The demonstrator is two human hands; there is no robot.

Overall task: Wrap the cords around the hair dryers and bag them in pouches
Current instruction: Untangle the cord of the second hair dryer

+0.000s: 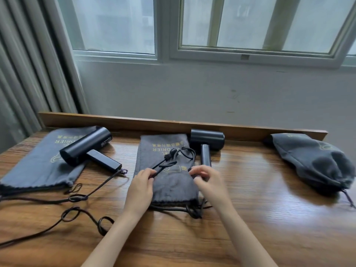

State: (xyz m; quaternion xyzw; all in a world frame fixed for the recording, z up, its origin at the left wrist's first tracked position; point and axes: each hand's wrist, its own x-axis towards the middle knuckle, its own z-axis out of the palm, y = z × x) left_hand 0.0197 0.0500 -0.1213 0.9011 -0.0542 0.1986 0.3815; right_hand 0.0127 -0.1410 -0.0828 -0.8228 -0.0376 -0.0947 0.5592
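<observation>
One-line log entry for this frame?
left hand pinches cord | right hand pinches cord | middle dryer unbagged | right pouch bulging

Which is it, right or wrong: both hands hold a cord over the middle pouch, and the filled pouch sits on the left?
Wrong: the head view shows the filled pouch on the right. Left hand and right hand hold a cord over the middle pouch.

Bare table (240, 199) between middle dryer (207, 140) and filled pouch (312, 162)

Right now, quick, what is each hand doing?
Left hand: pinches the black cord over the middle pouch.
Right hand: pinches the same cord beside the dryer handle.
</observation>
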